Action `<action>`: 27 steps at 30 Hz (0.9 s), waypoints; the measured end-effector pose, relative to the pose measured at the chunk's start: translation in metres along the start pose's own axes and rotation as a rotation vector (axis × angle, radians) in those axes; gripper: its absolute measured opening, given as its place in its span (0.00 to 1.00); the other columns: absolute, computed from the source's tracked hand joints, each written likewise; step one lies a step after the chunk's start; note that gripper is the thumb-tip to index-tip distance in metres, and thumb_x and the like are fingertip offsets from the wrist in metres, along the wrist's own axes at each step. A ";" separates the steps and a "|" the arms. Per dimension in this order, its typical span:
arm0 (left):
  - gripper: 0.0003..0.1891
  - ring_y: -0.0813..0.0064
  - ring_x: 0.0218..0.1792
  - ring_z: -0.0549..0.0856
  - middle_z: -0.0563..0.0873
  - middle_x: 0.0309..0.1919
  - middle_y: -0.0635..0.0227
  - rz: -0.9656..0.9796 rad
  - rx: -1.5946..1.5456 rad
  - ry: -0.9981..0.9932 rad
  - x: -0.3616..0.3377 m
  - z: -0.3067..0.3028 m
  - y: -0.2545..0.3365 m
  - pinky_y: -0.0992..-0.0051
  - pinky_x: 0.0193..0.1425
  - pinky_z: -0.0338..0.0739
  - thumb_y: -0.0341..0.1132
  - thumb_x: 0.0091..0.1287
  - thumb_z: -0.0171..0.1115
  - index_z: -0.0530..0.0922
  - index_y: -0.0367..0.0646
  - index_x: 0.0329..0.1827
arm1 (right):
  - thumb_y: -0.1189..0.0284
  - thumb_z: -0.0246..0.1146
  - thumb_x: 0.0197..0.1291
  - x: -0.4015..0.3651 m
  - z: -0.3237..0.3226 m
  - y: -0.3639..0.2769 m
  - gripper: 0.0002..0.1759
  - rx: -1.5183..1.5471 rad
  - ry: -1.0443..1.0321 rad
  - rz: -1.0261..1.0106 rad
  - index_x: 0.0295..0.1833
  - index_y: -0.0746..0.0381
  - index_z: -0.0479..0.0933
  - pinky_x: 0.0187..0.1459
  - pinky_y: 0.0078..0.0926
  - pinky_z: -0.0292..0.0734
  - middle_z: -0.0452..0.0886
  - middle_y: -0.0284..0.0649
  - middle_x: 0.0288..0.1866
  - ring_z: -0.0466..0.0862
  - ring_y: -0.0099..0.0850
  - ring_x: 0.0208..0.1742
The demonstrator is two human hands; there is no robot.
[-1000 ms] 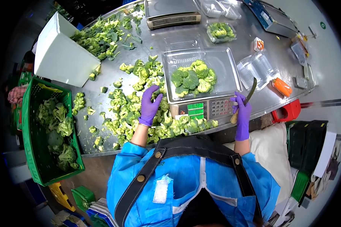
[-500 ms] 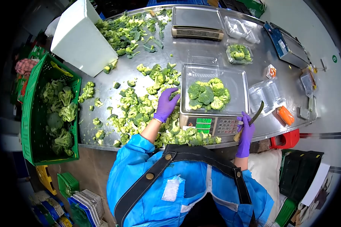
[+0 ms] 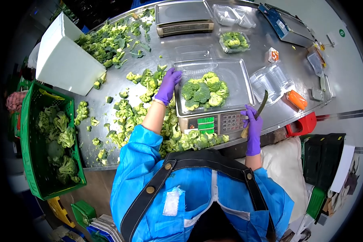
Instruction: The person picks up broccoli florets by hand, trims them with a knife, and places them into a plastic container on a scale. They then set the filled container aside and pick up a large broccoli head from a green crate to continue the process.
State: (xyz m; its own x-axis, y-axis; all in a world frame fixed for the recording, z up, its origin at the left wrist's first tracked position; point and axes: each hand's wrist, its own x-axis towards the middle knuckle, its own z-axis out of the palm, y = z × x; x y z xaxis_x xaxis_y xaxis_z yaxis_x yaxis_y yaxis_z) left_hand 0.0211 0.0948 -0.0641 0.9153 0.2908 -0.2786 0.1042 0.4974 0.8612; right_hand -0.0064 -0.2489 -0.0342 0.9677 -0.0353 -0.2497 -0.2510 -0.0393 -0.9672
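My left hand (image 3: 168, 86), in a purple glove, is at the upper left corner of a digital scale (image 3: 241, 122), its fingers stretched towards the edge of the pan. Whether the fingertips touch the pan is hard to make out. A clear plastic clamshell (image 3: 215, 64) lies on the scale with broccoli florets (image 3: 202, 93) in it. Beside the scale's lower right corner, my right hand (image 3: 253, 128), also gloved, is closed around a knife (image 3: 262, 104) whose dark curved blade points up and away. Loose florets (image 3: 125, 117) are heaped left of the scale and along its front.
At left stands a green crate (image 3: 28, 157) of broccoli heads, near a tilted white bin (image 3: 64, 60). A second scale (image 3: 183, 14) and a filled clamshell (image 3: 234, 41) are farther back. Right lie empty clamshells (image 3: 272, 82) and an orange object (image 3: 296, 99).
The view has shifted, so the table appears farther left and up. My left hand has moved forward along the scale's left side to its upper corner. My right hand keeps the knife.
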 end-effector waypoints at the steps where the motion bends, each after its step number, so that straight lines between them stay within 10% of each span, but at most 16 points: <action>1: 0.33 0.73 0.50 0.75 0.74 0.50 0.63 -0.026 -0.003 -0.011 0.009 -0.003 -0.002 0.74 0.55 0.70 0.37 0.62 0.57 0.53 0.33 0.66 | 0.67 0.56 0.60 0.000 -0.001 0.001 0.16 0.004 0.006 0.002 0.51 0.64 0.74 0.19 0.12 0.64 0.81 0.37 0.32 0.66 0.16 0.14; 13: 0.32 0.68 0.58 0.69 0.68 0.58 0.56 0.309 0.290 -0.033 -0.031 0.023 0.024 0.73 0.62 0.63 0.36 0.59 0.61 0.59 0.37 0.65 | 0.69 0.57 0.59 0.000 0.014 -0.011 0.17 -0.051 -0.051 0.018 0.51 0.65 0.74 0.25 0.15 0.70 0.81 0.38 0.35 0.73 0.18 0.19; 15: 0.31 0.68 0.57 0.69 0.70 0.57 0.57 0.342 0.305 -0.018 -0.034 0.027 0.021 0.71 0.61 0.63 0.36 0.59 0.61 0.60 0.38 0.64 | 0.69 0.59 0.57 0.000 0.042 -0.030 0.18 -0.407 0.131 -0.495 0.53 0.63 0.74 0.37 0.22 0.75 0.81 0.38 0.40 0.80 0.24 0.33; 17: 0.29 0.69 0.56 0.70 0.71 0.55 0.59 0.377 0.356 0.013 -0.036 0.029 0.016 0.72 0.61 0.64 0.35 0.59 0.60 0.62 0.38 0.63 | 0.66 0.63 0.52 0.001 0.062 -0.054 0.22 -0.463 -0.018 -0.545 0.54 0.59 0.73 0.46 0.28 0.74 0.80 0.40 0.47 0.80 0.30 0.46; 27: 0.28 0.68 0.56 0.71 0.72 0.55 0.61 0.483 0.407 0.047 -0.037 0.032 0.017 0.70 0.60 0.63 0.36 0.57 0.62 0.65 0.40 0.60 | 0.66 0.64 0.49 0.032 0.110 -0.063 0.20 -0.667 0.026 -0.692 0.49 0.58 0.76 0.34 0.27 0.77 0.81 0.43 0.39 0.83 0.34 0.34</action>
State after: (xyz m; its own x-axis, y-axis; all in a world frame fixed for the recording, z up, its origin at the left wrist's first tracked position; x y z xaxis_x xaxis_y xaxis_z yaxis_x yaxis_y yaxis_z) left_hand 0.0017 0.0665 -0.0256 0.8789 0.4452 0.1714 -0.1682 -0.0471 0.9846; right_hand 0.0436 -0.1375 0.0139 0.9077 0.1870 0.3755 0.4056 -0.6196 -0.6720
